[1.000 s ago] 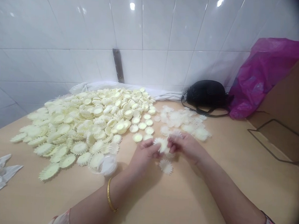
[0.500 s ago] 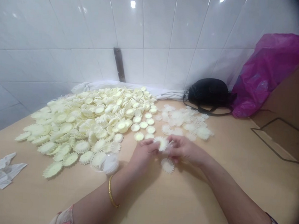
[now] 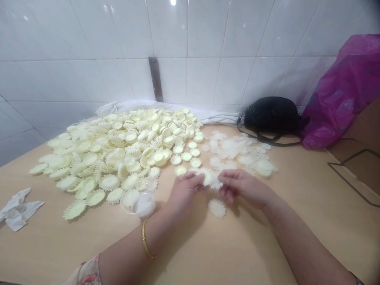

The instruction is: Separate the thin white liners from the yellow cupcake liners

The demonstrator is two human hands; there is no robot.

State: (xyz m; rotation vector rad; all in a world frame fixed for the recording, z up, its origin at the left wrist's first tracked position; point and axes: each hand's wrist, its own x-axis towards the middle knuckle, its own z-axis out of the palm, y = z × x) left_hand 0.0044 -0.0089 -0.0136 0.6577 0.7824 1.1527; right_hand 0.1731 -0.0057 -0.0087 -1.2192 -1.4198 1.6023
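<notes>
My left hand (image 3: 185,192) is closed, thumb and fingers pinching a pale flower-shaped disc (image 3: 206,176) with a yellowish centre. Against its right side lies a thin white toothed disc (image 3: 217,182), whose edge my right hand (image 3: 245,187) pinches. The two pieces overlap or touch; I cannot tell whether they are joined. Just below them a loose white toothed disc (image 3: 217,208) lies flat on the table. Left of my left wrist stands a small clear plastic tub (image 3: 145,204) with something white in it.
A big heap of pale yellow toothed discs (image 3: 130,146) covers the left and middle. Thin white discs (image 3: 230,149) lie behind my hands. At the back right are a black bag (image 3: 271,114), a magenta plastic bag (image 3: 346,90) and a cardboard box (image 3: 369,137). Crumpled white tissue (image 3: 17,208) lies left.
The view has shifted slightly, so everything sits a little further right. The white disc at my right fingertips shows more plainly beside the yellowish one, and my right hand has drawn slightly rightward from my left.
</notes>
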